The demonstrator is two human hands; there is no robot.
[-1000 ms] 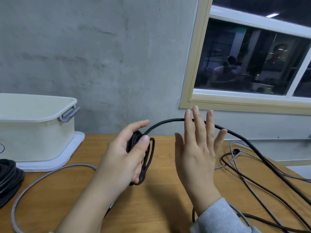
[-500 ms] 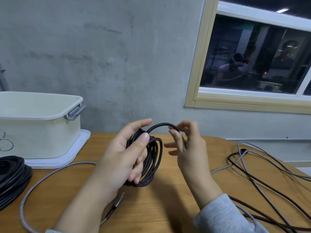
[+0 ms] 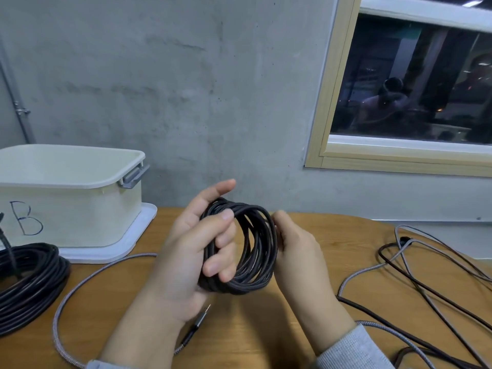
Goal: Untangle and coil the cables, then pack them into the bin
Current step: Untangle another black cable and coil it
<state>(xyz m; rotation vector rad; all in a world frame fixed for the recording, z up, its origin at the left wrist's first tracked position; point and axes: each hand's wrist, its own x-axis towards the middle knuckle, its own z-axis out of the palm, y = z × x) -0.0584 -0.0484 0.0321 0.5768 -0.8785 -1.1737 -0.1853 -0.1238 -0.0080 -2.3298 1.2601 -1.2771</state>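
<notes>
Bin (image 3: 66, 209) sits at worktop's (image 3: 306, 328) back-left edge, open, w/ "B" on its side. Black coil (image 3: 250, 251) held above worktop's middle: many thin matte loops, prob. light, floppy, springy, so best clamped across all loops. Left grip (image 3: 197, 251) wraps it; right grip (image 3: 295, 249) cups the far side.

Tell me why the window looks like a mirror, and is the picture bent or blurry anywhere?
Head view: the window is dark outside, so the lit room reflects in it, including a ceiling light strip; the wide lens bows the table edge and tilts the window frame; the hands and the black coil look slightly soft; a shadow falls on the table below the coil.
</notes>
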